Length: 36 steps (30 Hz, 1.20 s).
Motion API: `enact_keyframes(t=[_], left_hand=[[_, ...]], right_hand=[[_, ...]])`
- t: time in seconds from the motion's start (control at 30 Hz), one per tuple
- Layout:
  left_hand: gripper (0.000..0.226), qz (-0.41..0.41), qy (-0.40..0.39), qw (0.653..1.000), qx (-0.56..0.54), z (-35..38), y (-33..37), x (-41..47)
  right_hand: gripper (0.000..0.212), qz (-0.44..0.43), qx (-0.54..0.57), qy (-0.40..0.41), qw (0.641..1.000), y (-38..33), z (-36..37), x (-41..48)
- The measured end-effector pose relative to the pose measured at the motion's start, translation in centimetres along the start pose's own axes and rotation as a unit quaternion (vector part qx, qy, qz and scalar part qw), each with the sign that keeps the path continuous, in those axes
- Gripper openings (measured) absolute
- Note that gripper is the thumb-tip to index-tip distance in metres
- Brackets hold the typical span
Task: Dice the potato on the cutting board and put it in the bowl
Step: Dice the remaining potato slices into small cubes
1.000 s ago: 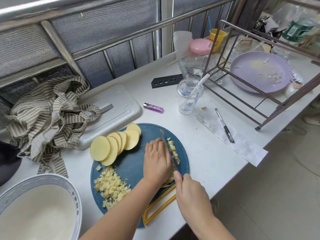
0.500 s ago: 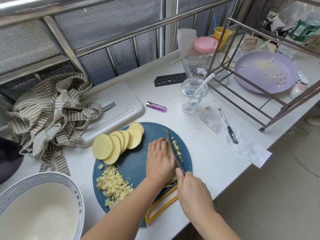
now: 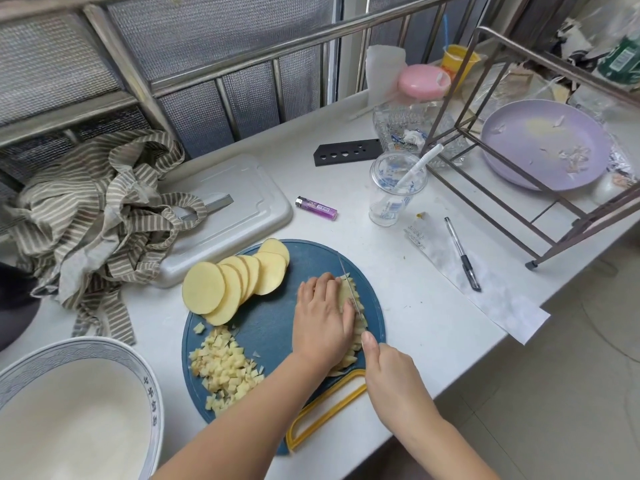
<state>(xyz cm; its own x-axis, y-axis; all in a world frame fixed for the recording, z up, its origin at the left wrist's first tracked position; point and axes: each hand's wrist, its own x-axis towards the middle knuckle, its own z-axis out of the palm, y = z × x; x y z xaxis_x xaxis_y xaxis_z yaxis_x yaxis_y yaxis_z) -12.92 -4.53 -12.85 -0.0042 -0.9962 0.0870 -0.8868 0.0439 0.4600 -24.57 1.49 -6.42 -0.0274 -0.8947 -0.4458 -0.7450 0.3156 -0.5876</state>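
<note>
A round blue cutting board (image 3: pixel 277 323) with a yellow handle lies at the counter's front edge. Fanned potato slices (image 3: pixel 235 282) lie on its upper left, and a heap of diced potato (image 3: pixel 225 368) on its lower left. My left hand (image 3: pixel 322 323) presses flat on potato strips (image 3: pixel 356 337) at the board's right side. My right hand (image 3: pixel 391 382) grips a knife (image 3: pixel 351 292) whose blade stands in the strips right beside the left fingers. The white bowl (image 3: pixel 152 403) with a blue rim sits at the lower left.
A striped cloth (image 3: pixel 93 216) drapes over a grey tray (image 3: pixel 249 209) behind the board. A purple lighter (image 3: pixel 316 208), a plastic cup (image 3: pixel 394 188), a pen (image 3: pixel 462 252) on paper, a metal rack (image 3: pixel 519 188) and a lilac plate (image 3: pixel 543 143) lie to the right.
The knife has shifted slightly left into the strips, close to the left fingers. The left hand stays pressed on the potato. The camera view has drifted a little.
</note>
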Motion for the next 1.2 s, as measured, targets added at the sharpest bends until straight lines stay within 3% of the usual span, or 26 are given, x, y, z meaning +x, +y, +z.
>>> enact_keyframes(t=[0.43, 0.73, 1.2], left_hand=[[0.049, -0.007, -0.001, 1.000, 0.003, 0.2, -0.1, -0.1], [0.040, -0.003, 0.024, 0.999, -0.020, 0.3, 0.0, -0.2], [0.046, -0.006, 0.028, 0.998, -0.053, 0.0, 0.1, -0.2]], right_hand=[[0.053, 0.001, -0.006, -0.008, 1.000, 0.6, 0.6, 1.9], [0.058, 0.023, 0.145, -0.014, 0.989, 1.4, -0.4, 3.3], [0.052, -0.049, 0.062, 0.022, 0.997, 0.5, -1.0, -2.7]])
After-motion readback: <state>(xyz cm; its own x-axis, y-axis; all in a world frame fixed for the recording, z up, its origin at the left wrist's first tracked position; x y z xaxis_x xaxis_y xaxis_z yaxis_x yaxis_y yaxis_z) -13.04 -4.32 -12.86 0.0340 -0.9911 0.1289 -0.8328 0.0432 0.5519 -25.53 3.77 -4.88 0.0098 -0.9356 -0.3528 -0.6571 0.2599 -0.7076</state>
